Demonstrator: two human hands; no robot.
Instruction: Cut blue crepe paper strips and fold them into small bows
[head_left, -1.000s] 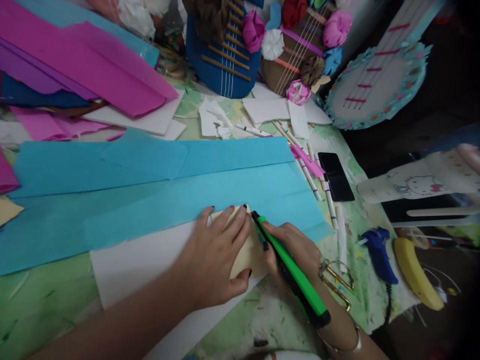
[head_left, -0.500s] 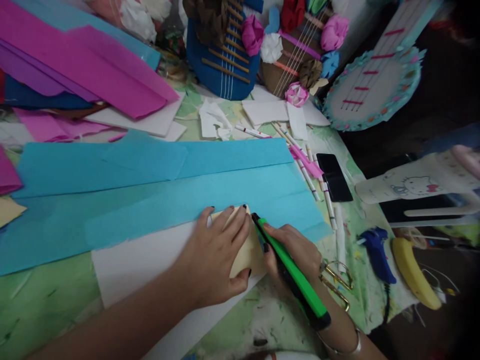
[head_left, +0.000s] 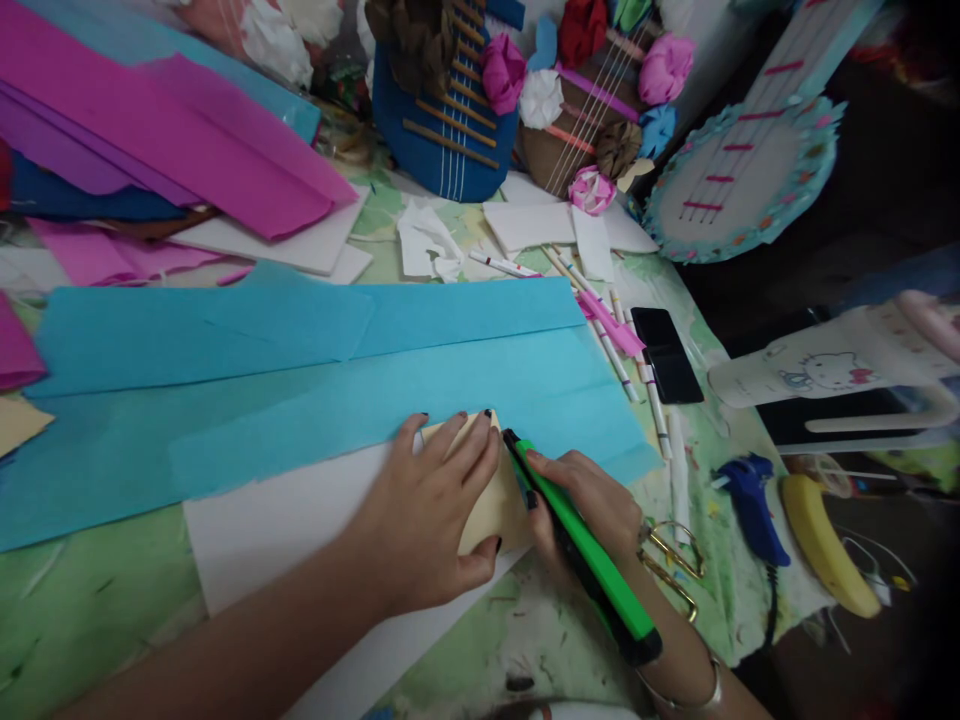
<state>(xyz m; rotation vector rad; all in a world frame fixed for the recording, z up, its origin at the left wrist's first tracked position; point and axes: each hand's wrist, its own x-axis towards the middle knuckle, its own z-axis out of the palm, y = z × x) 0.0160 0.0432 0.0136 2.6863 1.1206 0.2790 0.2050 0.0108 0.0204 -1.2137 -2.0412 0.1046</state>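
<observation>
On the mottled green worktop (head_left: 97, 590), the cream card (head_left: 502, 510) lies toward the near edge under the spread left hand (head_left: 435, 520), best pressed evenly, while the right hand (head_left: 592, 505), its grip closed around the green tool (head_left: 583, 542), should hold the tip steady.

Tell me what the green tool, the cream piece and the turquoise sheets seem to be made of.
Green tool: probably smooth plastic, judging by its even colour and crisp straight edges.
Cream piece: likely matte card or stiff paper; it looks flat and shineless.
Turquoise sheets: apparently thin matte paper, going by the creases; exact type unclear.
</observation>
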